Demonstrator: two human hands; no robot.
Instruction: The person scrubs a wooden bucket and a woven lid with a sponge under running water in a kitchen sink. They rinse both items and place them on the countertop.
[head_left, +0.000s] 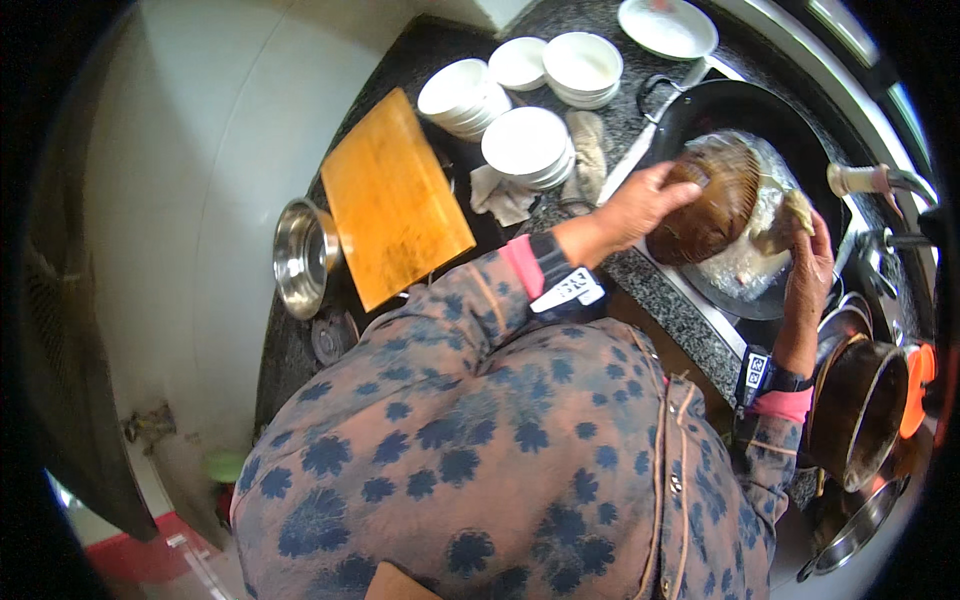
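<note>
A large black wok (814, 142) stands in an opening of the granite counter, with foamy water (750, 270) in it. My left hand (649, 206) grips a brown, ribbed, rounded vessel or lid (712, 202), tilted over the wok; its exact kind is unclear. On the right side of the wok, my right hand (810, 247) is closed around a yellowish cloth or sponge (796, 214), close to the brown piece. The water partly hides what lies at the wok's bottom.
Stacked white bowls (525, 142), cloths (502, 195) and a wooden cutting board (397, 202) stand left of the wok. A steel basin (300, 259) is beyond the board. A white plate (667, 30) lies behind; a faucet (862, 180) and stacked pots (859, 412) are at right.
</note>
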